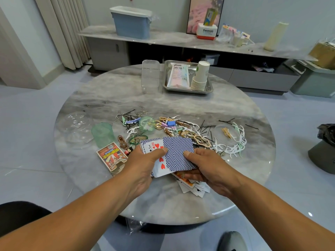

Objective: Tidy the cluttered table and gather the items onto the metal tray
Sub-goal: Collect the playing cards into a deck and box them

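— What are the hands doing?

— The left hand (145,161) is gripping a fanned stack of playing cards (157,151), thumb lying across the faces; a jack and a ten of hearts are showing. The right hand (204,165) is pinching a blue-backed card (178,153), thumb on top and fingers curled underneath, and that card is overlapping the stack.

— Are any cards lying loose?

— Yes, loose cards (196,187) are lying on the round marble worktop (163,200) just under the right hand.

— Where is the metal tray sitting?

— The metal tray (187,90) is sitting at the far side of the worktop, well apart from the hands. It is holding a white wipes packet (177,75) and a leaning stack of paper cups (200,77). A clear plastic container (150,75) is standing just beside its left edge.

— And the clutter?

— Between the tray and the hands, hairpins, paper clips, white floss picks (233,147) and a blue binder clip (171,123) are lying scattered. A green plastic cup (102,134) and an opened card box (112,157) are lying to the left of the hands, with a clear lid (78,127) further left.
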